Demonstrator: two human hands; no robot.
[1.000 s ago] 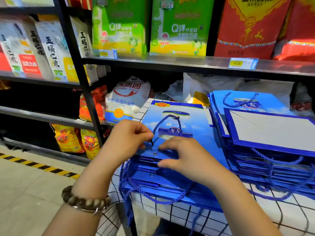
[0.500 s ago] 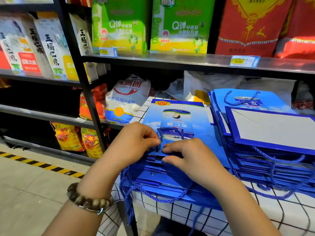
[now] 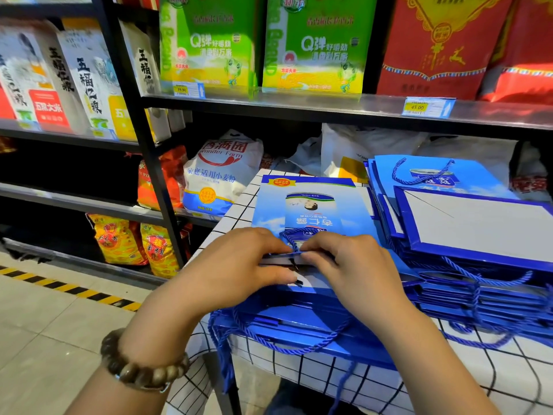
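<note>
A flat blue paper gift bag point(image 3: 311, 205) lies on top of a stack of the same bags on a table with a white black-checked cloth point(image 3: 302, 375). My left hand point(image 3: 239, 268) and my right hand point(image 3: 350, 268) meet at the bag's near top edge. Both pinch that edge, where the blue rope handle point(image 3: 294, 236) is bunched between my fingertips. The edge is lifted a little and its white inside shows below my fingers. A beaded bracelet point(image 3: 140, 366) sits on my left wrist.
A second, taller stack of blue bags point(image 3: 466, 235) lies to the right on the same table. Black shelving point(image 3: 140, 121) behind holds rice and flour bags. The tiled floor point(image 3: 45, 339) with a yellow-black stripe lies on the left.
My hands came together at the bag's near edge. The rope handle, earlier spread over the bag's face, is now gathered at my fingertips, and the edge has lifted.
</note>
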